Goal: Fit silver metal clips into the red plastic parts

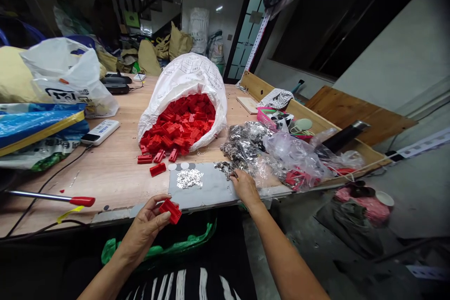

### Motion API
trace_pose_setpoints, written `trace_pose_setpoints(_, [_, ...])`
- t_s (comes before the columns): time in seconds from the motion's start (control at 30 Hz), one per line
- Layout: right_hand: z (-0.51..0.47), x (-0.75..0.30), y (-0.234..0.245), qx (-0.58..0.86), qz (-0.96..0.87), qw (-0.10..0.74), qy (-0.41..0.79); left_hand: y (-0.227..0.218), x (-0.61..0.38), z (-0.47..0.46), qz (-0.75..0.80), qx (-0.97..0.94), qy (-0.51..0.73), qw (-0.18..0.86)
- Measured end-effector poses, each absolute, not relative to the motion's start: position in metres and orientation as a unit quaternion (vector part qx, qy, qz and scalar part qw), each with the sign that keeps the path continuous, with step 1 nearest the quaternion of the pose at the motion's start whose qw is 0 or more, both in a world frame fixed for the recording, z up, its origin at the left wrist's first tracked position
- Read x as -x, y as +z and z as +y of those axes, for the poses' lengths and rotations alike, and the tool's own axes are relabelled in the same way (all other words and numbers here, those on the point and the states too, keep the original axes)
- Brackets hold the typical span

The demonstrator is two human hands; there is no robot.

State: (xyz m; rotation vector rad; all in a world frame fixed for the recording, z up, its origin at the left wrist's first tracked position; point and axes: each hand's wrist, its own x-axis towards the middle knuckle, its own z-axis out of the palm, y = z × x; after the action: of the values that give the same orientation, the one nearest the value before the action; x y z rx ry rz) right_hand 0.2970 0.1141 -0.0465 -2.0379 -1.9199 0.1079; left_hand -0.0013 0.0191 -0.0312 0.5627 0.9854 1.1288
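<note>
My left hand holds a small red plastic part between thumb and fingers, just in front of the table's near edge. My right hand rests on a grey metal plate, fingertips pinched at the edge of a heap of small shiny metal pieces. A smaller scatter of the same metal pieces lies on the plate. A white sack lies open on its side, spilling many red plastic parts onto the wooden table.
A red-handled tool lies at the left near edge. A white remote, plastic bags and blue packaging fill the left. Clear plastic bags, a pink basket and a black tube sit right. A green bag hangs under the table.
</note>
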Motion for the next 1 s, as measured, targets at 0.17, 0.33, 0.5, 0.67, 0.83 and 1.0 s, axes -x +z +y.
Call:
trace_pose_setpoints(0.17, [0.114, -0.299, -0.047, 0.714, -0.677, 0.177, 0.039, -0.03, 0.0, 0.019, 0.443, -0.262, 0.506, 0.692])
trace_pose_setpoints(0.33, [0.111, -0.298, -0.044, 0.707, -0.677, 0.202, 0.032, -0.034, 0.001, 0.021, 0.452, -0.293, 0.509, 0.672])
trace_pose_setpoints(0.5, [0.109, -0.3, -0.041, 0.693, -0.683, 0.228, 0.036, -0.035, 0.002, 0.022, 0.453, -0.33, 0.515, 0.648])
trace_pose_setpoints(0.67, [0.108, -0.302, -0.042, 0.672, -0.687, 0.272, 0.04, -0.033, -0.001, 0.022, 0.449, -0.343, 0.521, 0.64])
trace_pose_setpoints(0.83, [0.105, -0.297, -0.033, 0.66, -0.679, 0.317, 0.057, -0.034, -0.003, 0.022, 0.458, -0.376, 0.533, 0.604])
trace_pose_setpoints(1.0, [0.081, -0.259, -0.014, 0.584, -0.68, 0.383, 0.221, -0.034, -0.007, 0.02, 0.472, -0.425, 0.545, 0.547])
